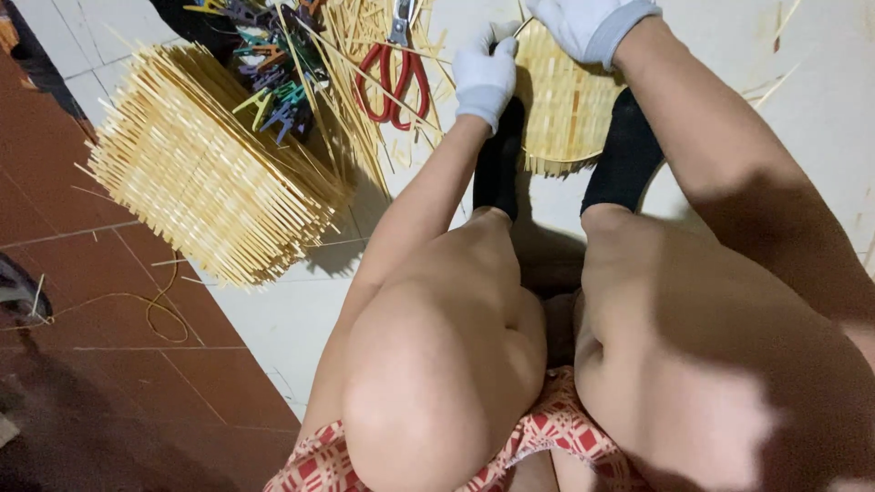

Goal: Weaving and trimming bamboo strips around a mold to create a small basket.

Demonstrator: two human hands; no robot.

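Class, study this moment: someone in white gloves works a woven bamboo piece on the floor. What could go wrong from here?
1. The red-handled scissors lie close beside the left hand, so a careless reach might meet the blades.
2. Loose bamboo strips are scattered around the woven piece that both hands grip, the right hand at its top; ends could poke bare forearms.
3. The stack of woven frames could snag a leg.

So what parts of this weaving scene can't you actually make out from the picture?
Head view:
- Right hand: fingertips cut off by the top edge, so its grip is unclear.
- Woven bamboo piece: its lower part is hidden behind the black socks and its top is cut off.
- Left hand: glove hides the fingers; whether it pinches a strip is too small to tell.
- Red-handled scissors: blade tips cut off by the top edge.
- Coloured clips: tangled, too small to count.
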